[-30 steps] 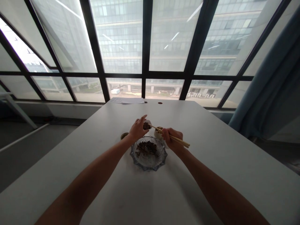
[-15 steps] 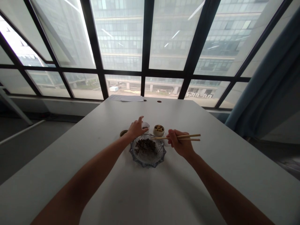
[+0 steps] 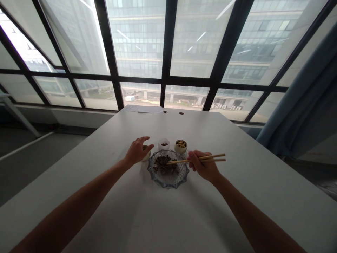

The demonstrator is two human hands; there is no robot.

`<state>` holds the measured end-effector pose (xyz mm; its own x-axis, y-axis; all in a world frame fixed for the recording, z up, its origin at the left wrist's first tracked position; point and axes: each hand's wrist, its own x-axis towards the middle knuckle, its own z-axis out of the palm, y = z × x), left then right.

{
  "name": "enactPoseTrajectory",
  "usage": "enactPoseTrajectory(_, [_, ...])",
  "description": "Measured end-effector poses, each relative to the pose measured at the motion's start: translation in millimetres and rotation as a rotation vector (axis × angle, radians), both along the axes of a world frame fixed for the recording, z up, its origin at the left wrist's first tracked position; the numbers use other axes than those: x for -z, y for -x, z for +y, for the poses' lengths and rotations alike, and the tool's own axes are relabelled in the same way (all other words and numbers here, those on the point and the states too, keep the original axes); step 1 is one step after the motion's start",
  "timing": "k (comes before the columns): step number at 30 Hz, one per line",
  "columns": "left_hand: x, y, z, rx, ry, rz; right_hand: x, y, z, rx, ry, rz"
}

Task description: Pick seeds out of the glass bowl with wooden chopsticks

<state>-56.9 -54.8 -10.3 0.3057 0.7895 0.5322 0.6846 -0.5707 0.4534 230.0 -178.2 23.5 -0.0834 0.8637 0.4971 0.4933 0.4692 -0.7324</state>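
A scalloped glass bowl [image 3: 168, 181] holds a heap of dark brown dried pieces [image 3: 164, 165] whose kind I cannot make out. My right hand [image 3: 204, 165] grips a pair of wooden chopsticks [image 3: 213, 157], and their tips reach into that heap. To the left of the bowl, my left hand [image 3: 137, 149] is open, thumb and fingers apart, at a small cup [image 3: 146, 155] that it partly hides. Whether it touches this cup I cannot tell. Behind the bowl stand a white cup [image 3: 164, 144] with small reddish-brown bits and a pale cup [image 3: 180, 147] with yellowish-brown pieces.
Everything stands on a wide white table [image 3: 168, 218]. White paper sheets [image 3: 143, 109] lie at its far edge, before large dark-framed windows [image 3: 165, 81]. A blue curtain [image 3: 297, 95] hangs at the right.
My left hand has moved left and toward me, from the white cup to the left cup. The chopstick tips have gone from the bowl's far rim down into the dark pieces.
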Motion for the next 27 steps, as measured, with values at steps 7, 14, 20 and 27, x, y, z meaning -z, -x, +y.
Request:
enactPoseTrajectory(7, [42.1, 36, -16, -0.059, 0.144, -0.212, 7.2, -4, 2, 0.068, -0.161, -0.128])
enactPoseTrajectory(14, [45.6, 35, -16, -0.014, 0.273, -0.235, 9.8, 2, -8, -0.043, -0.258, -0.361])
enactPoseTrajectory(20, [45.8, 36, -18, -0.006, 0.27, -0.237, 15.2, 0, -11, -0.089, -0.353, -0.467])
enactPoseTrajectory(27, [44.6, 35, -18, 0.004, 0.265, -0.241, 10.4, -1, -17, -0.096, -0.272, -0.523])
